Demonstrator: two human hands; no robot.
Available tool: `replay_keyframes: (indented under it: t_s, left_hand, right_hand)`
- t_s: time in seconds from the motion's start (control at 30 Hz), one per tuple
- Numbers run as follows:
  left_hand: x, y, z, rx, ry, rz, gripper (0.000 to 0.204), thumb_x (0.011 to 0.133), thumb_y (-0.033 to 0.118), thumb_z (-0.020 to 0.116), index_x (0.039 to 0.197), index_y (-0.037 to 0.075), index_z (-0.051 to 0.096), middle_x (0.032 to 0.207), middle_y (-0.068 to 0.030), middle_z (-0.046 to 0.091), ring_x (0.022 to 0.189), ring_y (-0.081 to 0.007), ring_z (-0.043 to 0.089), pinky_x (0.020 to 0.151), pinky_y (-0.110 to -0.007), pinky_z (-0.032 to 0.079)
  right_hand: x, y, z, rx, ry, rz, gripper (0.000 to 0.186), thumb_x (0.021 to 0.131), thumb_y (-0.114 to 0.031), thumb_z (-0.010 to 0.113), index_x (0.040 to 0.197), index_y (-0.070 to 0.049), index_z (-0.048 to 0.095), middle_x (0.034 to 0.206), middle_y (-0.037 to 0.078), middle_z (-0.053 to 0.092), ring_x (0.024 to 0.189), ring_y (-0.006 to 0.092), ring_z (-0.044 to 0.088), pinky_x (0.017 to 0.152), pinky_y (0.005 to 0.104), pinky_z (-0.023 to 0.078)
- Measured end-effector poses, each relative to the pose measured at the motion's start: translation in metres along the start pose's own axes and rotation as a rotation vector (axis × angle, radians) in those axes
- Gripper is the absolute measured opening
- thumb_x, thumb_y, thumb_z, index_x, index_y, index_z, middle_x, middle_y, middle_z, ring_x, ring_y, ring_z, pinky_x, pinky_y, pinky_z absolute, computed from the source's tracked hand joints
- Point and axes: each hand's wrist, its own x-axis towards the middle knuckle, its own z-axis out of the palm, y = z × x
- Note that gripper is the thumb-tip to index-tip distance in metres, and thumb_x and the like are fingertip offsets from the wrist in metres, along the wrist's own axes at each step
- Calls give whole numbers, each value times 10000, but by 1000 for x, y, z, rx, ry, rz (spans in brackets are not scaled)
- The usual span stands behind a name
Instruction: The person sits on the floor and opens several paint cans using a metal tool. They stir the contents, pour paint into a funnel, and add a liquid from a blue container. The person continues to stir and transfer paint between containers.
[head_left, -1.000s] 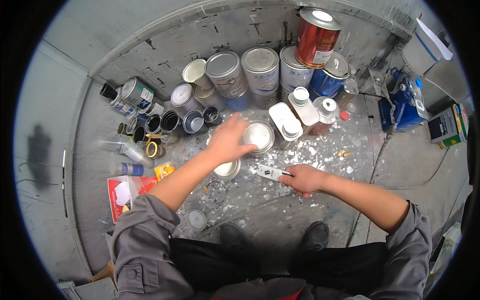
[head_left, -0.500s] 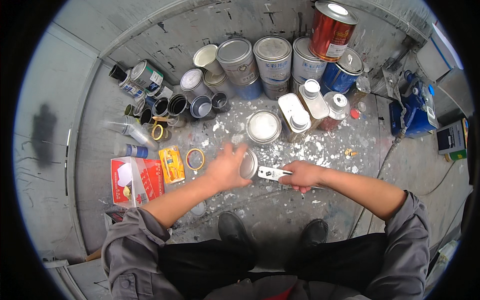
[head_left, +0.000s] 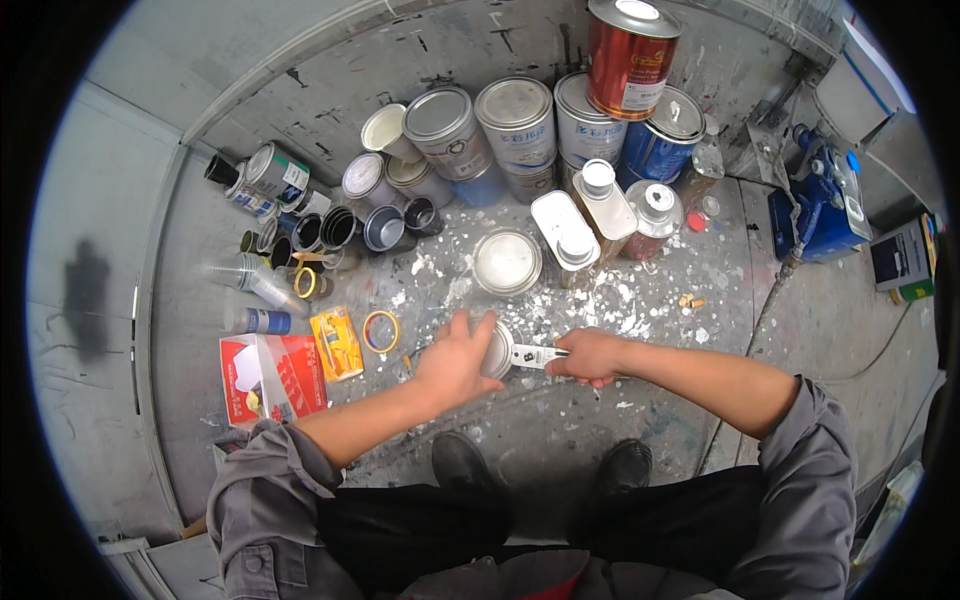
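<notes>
"What are the hands on?"

"The left hand (head_left: 450,365) curves round the left side of a small round silvery-grey metal can (head_left: 497,350), thumb on the near side, fingers on the far one. The right hand (head_left: 590,357) is closed on a flat white strip-shaped tool (head_left: 536,356), its free end pointing at the can's right rim. Whether tip and rim touch, I can't tell."

"And where's that can?"

"Around the middle of the spattered grey floor (head_left: 545,425), ahead of the two dark boots (head_left: 627,465)."

"How would you handle it well?"

"I'd brace the can firmly, with the left fingers clear of the tool's line, and hold the tool level, pressing gently; a hard shove could skid the can."

"What's around?"

"Just beyond, a round pale-lidded metal can (head_left: 508,263). Leftward, a yellow ring-shaped roll of tape (head_left: 367,333), then a yellow plastic packet (head_left: 336,343) and a red-and-white cardboard box (head_left: 285,365) toward the floor's left edge. Beyond on the right, two white-topped rectangular containers (head_left: 567,232). Large metal cans (head_left: 518,120) line the floor's far edge, with a glossy red metal can (head_left: 632,65) above them."
</notes>
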Motion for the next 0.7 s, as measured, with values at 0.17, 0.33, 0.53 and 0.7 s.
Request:
replay_keyframes:
  t_s: [0.17,0.33,0.53,0.7]
  left_hand:
    - [0,-2,-1,-26,-2,1,1118,744,401,943,1613,103,307,1537,-376,373,1336,-578,518,1032,-534,565]
    - [-2,-17,4,-98,45,51,1074,747,408,944,1601,172,337,1544,-350,399,1296,-554,568,1049,-543,550]
    - [-10,-53,3,-542,91,231,1050,743,317,963,1595,161,370,1591,-240,434,1415,-451,516,1176,-492,456]
    - [-11,-79,-1,-1004,-33,198,1016,798,255,939,1620,171,348,1651,-191,413,1507,-345,447,1231,-465,391]
  right_hand:
    - [-13,-10,19,-642,369,-181,363,1062,-409,597,1166,-79,707,885,161,756,788,327,761,677,471,613]
    - [-22,-24,14,-642,311,-108,382,1069,-433,555,1191,-102,702,1010,189,774,991,401,751,845,523,609]
    - [-18,-30,14,-591,282,-65,399,1073,-416,555,1219,-87,726,1130,186,763,1096,380,731,941,495,591]
    - [-16,-24,9,-488,262,-45,362,1048,-381,601,1175,-72,739,1117,191,763,1094,373,729,929,474,590]
